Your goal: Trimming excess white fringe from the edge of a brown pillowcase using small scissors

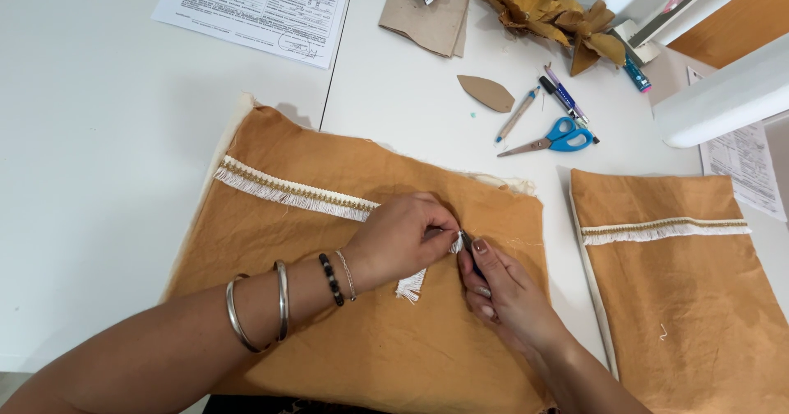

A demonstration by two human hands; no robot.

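A mustard-brown fabric piece (271,241) lies flat on the white table (99,151). A white fringe trim with a gold band (288,190) runs across its upper part. My left hand (403,237), with bangles and bead bracelets on the wrist, pinches the loose end of the trim near the cloth's middle. A short tail of fringe (411,286) hangs below that hand. My right hand (501,291) holds a small dark tool (467,245) with its tip against the trim, right beside the left fingers.
A second brown fabric piece with the same trim (674,299) lies to the right. Blue-handled scissors (552,139), pens (564,95), a brown leaf-shaped cutout (486,92), dried leaves (549,13), printed papers (255,7) and a white roll (723,93) sit at the back.
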